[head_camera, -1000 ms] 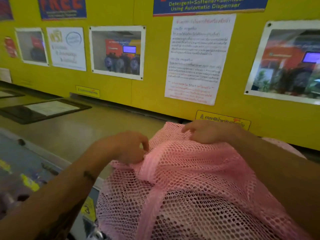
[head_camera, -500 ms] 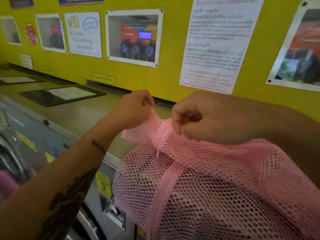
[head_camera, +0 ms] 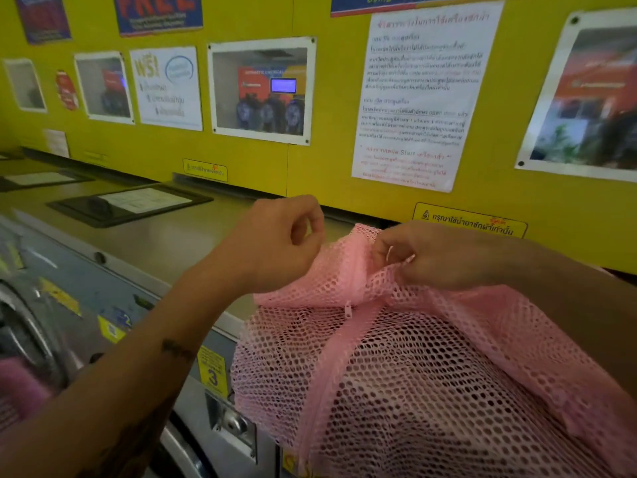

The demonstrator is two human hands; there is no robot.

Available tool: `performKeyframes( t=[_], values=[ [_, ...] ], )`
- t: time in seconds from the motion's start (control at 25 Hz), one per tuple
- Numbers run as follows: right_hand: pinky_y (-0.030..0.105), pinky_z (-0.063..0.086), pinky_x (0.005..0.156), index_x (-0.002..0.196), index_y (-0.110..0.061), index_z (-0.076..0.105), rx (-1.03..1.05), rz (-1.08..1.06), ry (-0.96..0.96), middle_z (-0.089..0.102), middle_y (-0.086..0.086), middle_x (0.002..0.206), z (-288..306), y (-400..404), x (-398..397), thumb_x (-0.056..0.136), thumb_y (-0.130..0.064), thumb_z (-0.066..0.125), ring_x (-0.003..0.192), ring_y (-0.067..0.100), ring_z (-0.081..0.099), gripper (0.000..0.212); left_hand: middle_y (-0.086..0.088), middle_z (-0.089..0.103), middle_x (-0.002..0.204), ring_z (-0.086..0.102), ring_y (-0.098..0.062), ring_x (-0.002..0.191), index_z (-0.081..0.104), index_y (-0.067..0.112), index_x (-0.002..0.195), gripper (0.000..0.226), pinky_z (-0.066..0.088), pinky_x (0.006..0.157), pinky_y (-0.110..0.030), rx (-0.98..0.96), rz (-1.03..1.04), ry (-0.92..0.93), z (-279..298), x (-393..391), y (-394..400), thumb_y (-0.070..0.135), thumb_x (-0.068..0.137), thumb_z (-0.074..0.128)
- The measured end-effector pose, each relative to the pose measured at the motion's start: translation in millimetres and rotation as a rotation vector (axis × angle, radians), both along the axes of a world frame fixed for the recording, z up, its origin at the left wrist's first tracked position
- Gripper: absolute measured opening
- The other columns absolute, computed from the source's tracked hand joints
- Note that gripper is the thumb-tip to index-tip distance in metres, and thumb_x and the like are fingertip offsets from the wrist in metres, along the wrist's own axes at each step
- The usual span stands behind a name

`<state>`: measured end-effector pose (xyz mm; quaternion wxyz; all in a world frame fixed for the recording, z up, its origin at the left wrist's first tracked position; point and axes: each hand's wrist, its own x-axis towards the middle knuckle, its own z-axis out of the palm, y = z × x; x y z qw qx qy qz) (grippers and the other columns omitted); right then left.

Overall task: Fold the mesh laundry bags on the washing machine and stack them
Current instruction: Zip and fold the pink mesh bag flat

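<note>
Pink open-weave mesh laundry bag (head_camera: 431,367) fills the lower right of my view, with its upper edge lifted above the grey metal counter (head_camera: 165,236) formed by the washing machine tops. My right hand (head_camera: 431,253) pinches this upper edge, the fingers (head_camera: 386,248) curled into the mesh just beside the pink zipper strip (head_camera: 344,339), which runs down the middle of the bag. My left hand (head_camera: 279,243) is at the left corner of the same edge; its thumb and forefinger are closed together, but I cannot tell if they really hold the mesh or only touch it. The lower part of the bag hangs over the front edge of the counter and covers part of the grey washing machine front (head_camera: 220,408), near the yellow number sticker "3" (head_camera: 212,370).

To the left of my hands the counter is bare steel up to a black flat lid with a white paper label (head_camera: 131,203). Behind the bag, the counter ends at the yellow wall (head_camera: 327,160), which carries a white printed notice (head_camera: 420,94) and framed photographs (head_camera: 262,91).
</note>
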<state>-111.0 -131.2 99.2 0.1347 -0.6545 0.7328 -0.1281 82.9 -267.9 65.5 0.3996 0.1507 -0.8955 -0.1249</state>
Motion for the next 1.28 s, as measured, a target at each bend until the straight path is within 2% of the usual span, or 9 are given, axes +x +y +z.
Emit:
performKeyframes(
  t=[0.12,0.28,0.44,0.64,0.76,0.88,1.0,1.08,1.28],
  values=[
    [0.025,0.041,0.048,0.094,-0.019,0.065,0.095,0.002,-0.504,0.057,0.007,0.070,22,9,-12,0.087,0.000,0.062,0.057,0.014,0.049,0.021,0.002,0.063,0.064,0.055,-0.007,0.058,0.064,0.021,0.076,0.020,0.046,0.059,-0.031,0.122,-0.138,-0.208,6,-2,23,0.040,0.083,0.064],
    [0.024,0.054,0.049,0.088,-0.013,0.064,0.175,0.036,-1.041,0.060,0.011,0.076,18,19,-20,0.081,0.008,0.056,0.057,0.018,0.062,0.023,0.021,0.059,0.127,0.052,0.000,0.118,0.056,0.042,0.120,0.068,0.040,0.105,-0.037,0.308,-0.187,-0.596,5,-3,18,0.070,0.061,0.072],
    [0.023,0.046,0.047,0.077,-0.017,0.063,0.138,0.034,-0.990,0.057,0.012,0.079,4,20,-12,0.080,0.009,0.055,0.060,0.018,0.053,0.028,0.019,0.025,0.155,0.029,-0.007,0.138,0.021,0.047,0.147,0.112,0.026,0.116,-0.044,0.344,-0.189,-0.720,-2,-9,28,0.073,0.052,0.076],
    [0.038,0.057,0.077,0.104,-0.012,0.058,0.423,0.202,-0.651,0.072,0.011,0.098,20,43,-3,0.088,-0.009,0.059,0.083,0.027,0.068,0.016,0.005,0.068,0.109,0.061,-0.007,0.098,0.069,0.024,0.105,0.028,0.052,0.090,-0.039,0.119,-0.114,-0.616,3,6,29,0.040,0.082,0.065],
    [0.045,0.055,0.088,0.105,-0.024,0.062,0.155,0.043,-0.295,0.075,0.002,0.101,23,46,-13,0.091,-0.017,0.065,0.096,0.024,0.071,0.016,0.015,0.074,0.098,0.067,-0.006,0.095,0.074,0.036,0.094,0.027,0.051,0.092,-0.041,0.242,-0.049,-0.761,33,40,12,0.041,0.073,0.057],
    [0.039,0.054,0.087,0.104,-0.047,0.058,0.220,-0.016,0.087,0.068,-0.015,0.099,15,48,-11,0.085,-0.039,0.068,0.093,0.007,0.065,0.023,0.022,0.073,0.104,0.062,0.000,0.107,0.078,0.038,0.088,0.022,0.039,0.108,-0.041,0.387,-0.008,-0.546,61,60,2,0.040,0.072,0.062],
    [0.027,0.051,0.086,0.115,-0.043,0.050,0.381,-0.020,0.191,0.058,-0.018,0.108,-3,52,1,0.082,-0.045,0.070,0.098,0.001,0.058,0.039,0.016,0.074,0.100,0.064,-0.002,0.104,0.076,0.034,0.093,0.013,0.041,0.106,-0.043,0.395,-0.043,-0.389,61,54,2,0.034,0.082,0.070],
    [0.033,0.051,0.084,0.105,-0.042,0.048,0.245,0.015,0.269,0.059,-0.015,0.101,-14,52,4,0.082,-0.045,0.070,0.093,0.005,0.058,0.032,0.012,0.074,0.102,0.066,-0.006,0.103,0.073,0.033,0.098,0.015,0.043,0.105,-0.044,0.437,-0.127,-0.393,52,41,10,0.033,0.083,0.070],
    [0.031,0.050,0.066,0.080,-0.036,0.058,-0.151,0.016,0.148,0.065,-0.012,0.074,-7,56,-4,0.085,-0.017,0.068,0.070,0.006,0.060,0.022,0.018,0.065,0.120,0.061,-0.003,0.107,0.059,0.045,0.121,0.034,0.047,0.099,-0.037,0.296,-0.137,-0.734,18,-13,27,0.048,0.088,0.060]
  ],
)
